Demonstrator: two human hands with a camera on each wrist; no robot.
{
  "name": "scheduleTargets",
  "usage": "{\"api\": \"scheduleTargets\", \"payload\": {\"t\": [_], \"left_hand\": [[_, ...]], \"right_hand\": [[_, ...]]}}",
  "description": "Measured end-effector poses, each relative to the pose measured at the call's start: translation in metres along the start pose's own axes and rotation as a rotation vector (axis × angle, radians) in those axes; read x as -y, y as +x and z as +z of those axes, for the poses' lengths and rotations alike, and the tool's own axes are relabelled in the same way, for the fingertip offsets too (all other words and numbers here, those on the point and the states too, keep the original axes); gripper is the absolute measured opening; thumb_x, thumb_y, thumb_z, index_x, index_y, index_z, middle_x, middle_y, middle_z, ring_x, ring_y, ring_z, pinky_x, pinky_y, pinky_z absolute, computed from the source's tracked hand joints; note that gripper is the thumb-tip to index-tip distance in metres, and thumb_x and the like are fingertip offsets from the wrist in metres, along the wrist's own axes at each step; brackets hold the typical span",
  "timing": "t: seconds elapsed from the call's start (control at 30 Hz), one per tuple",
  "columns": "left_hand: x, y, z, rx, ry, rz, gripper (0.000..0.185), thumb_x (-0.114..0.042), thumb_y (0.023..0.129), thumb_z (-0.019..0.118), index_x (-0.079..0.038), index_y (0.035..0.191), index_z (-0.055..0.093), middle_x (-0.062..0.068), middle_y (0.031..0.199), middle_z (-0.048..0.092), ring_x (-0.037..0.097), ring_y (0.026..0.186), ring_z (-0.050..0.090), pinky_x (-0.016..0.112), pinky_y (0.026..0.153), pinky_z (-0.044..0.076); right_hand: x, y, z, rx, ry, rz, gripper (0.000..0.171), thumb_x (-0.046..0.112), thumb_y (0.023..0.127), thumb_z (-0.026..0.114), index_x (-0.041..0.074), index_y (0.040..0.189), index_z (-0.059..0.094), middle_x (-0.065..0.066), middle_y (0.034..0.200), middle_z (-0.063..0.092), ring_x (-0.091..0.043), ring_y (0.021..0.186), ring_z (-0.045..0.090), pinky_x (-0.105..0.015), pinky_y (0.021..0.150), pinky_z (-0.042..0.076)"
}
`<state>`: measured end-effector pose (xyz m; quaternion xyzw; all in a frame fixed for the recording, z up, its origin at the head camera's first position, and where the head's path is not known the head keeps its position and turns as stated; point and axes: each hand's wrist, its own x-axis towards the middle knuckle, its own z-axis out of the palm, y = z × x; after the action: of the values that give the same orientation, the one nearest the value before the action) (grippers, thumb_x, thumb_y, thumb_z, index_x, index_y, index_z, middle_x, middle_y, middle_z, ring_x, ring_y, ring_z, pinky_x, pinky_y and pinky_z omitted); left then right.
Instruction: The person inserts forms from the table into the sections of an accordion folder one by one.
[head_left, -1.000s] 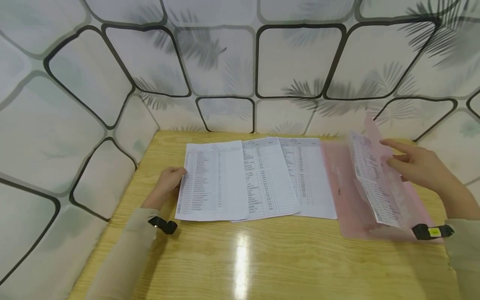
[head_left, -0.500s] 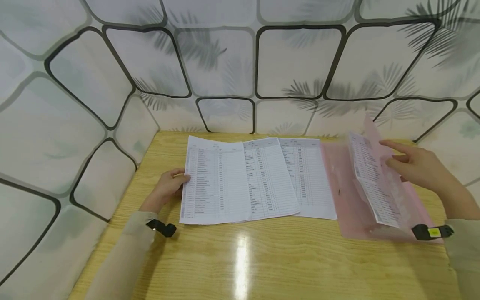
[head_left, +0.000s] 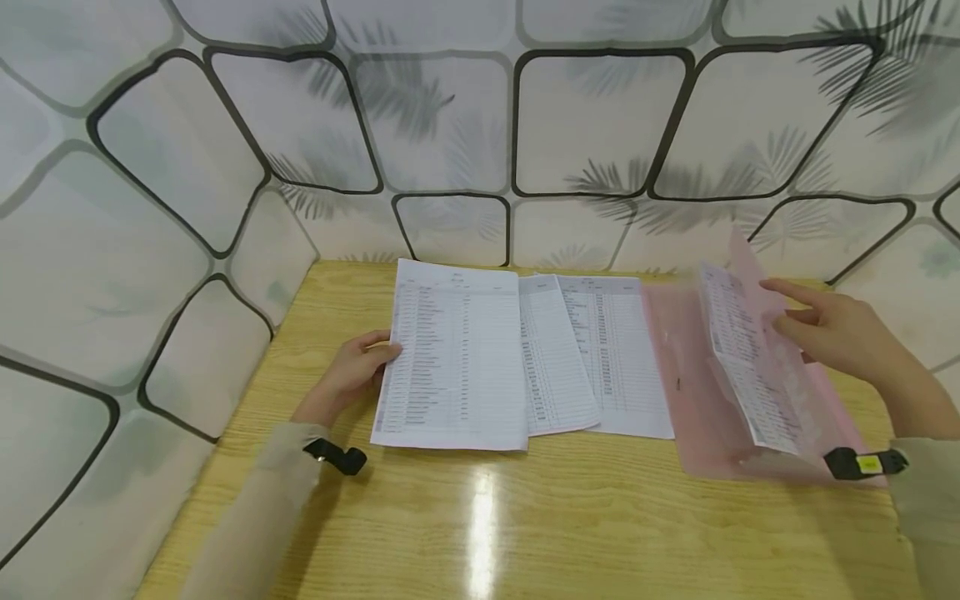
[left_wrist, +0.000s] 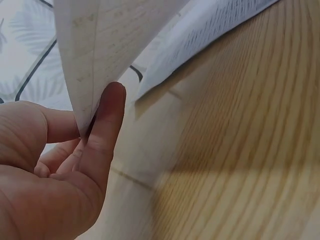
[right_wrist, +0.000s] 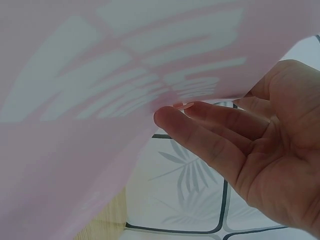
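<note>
My left hand point(head_left: 352, 372) pinches the left edge of a printed sheet of paper point(head_left: 456, 367) between thumb and fingers. In the left wrist view that sheet point(left_wrist: 95, 45) stands raised off the wooden table. It overlaps a second printed sheet point(head_left: 558, 367), which lies partly over a third point(head_left: 630, 358). At the right lies an opened pink translucent folder point(head_left: 697, 425). My right hand point(head_left: 847, 337) pinches the raised folder cover point(right_wrist: 75, 160) by its edge, holding it up at a slant. A printed sheet point(head_left: 750, 367) leans along the cover's inner side.
The light wood table point(head_left: 585, 525) meets a patterned wall point(head_left: 592, 125) at the back and another point(head_left: 97, 275) at the left. Bright glare falls on the tabletop near the front. A black camera strap point(head_left: 335, 456) sits on the left wrist, with another point(head_left: 866, 463) on the right.
My left hand has moved right with the printed sheet, which now covers more of the second sheet. My right hand and the raised folder cover have stayed nearly still.
</note>
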<state>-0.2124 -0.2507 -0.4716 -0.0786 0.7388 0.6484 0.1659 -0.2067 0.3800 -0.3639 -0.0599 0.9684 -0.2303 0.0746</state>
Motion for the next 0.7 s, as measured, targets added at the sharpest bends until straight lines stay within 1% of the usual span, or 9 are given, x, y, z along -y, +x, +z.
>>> {"api": "scheduleTargets", "payload": {"t": [0.17, 0.3, 0.57, 0.7], "left_hand": [[-0.004, 0.001, 0.009, 0.022, -0.025, 0.022, 0.049, -0.014, 0.108, 0.059, 0.002, 0.153, 0.048, -0.003, 0.1, 0.077, 0.008, 0.082, 0.073, 0.022, 0.068, 0.059], [-0.008, 0.003, 0.02, 0.04, -0.056, 0.039, 0.046, -0.011, 0.108, 0.058, 0.003, 0.151, 0.05, -0.003, 0.1, 0.077, 0.008, 0.083, 0.074, 0.022, 0.068, 0.06], [-0.015, 0.007, 0.044, 0.079, -0.097, 0.049, 0.046, -0.008, 0.107, 0.058, 0.005, 0.151, 0.049, 0.006, 0.109, 0.077, 0.011, 0.087, 0.074, 0.024, 0.072, 0.061], [-0.018, 0.008, 0.057, 0.104, -0.097, 0.06, 0.045, -0.007, 0.107, 0.058, 0.006, 0.15, 0.05, 0.009, 0.11, 0.077, 0.011, 0.086, 0.075, 0.023, 0.071, 0.061]], "right_hand": [[0.001, 0.0, -0.002, 0.0, 0.001, 0.009, 0.061, 0.025, 0.109, 0.051, 0.003, 0.163, 0.034, -0.047, 0.135, 0.052, -0.042, 0.086, 0.077, -0.026, 0.056, 0.057], [0.001, 0.0, -0.002, 0.008, -0.002, 0.017, 0.062, 0.026, 0.109, 0.051, 0.003, 0.164, 0.032, -0.047, 0.135, 0.052, -0.04, 0.085, 0.078, -0.027, 0.056, 0.058], [0.0, 0.0, -0.001, -0.003, 0.018, 0.011, 0.061, 0.025, 0.109, 0.053, 0.003, 0.163, 0.034, -0.048, 0.136, 0.05, -0.047, 0.093, 0.076, -0.027, 0.057, 0.059], [-0.001, 0.0, -0.002, -0.004, 0.01, 0.008, 0.061, 0.026, 0.109, 0.052, 0.004, 0.163, 0.034, -0.047, 0.135, 0.052, -0.043, 0.089, 0.077, -0.027, 0.057, 0.058]]}}
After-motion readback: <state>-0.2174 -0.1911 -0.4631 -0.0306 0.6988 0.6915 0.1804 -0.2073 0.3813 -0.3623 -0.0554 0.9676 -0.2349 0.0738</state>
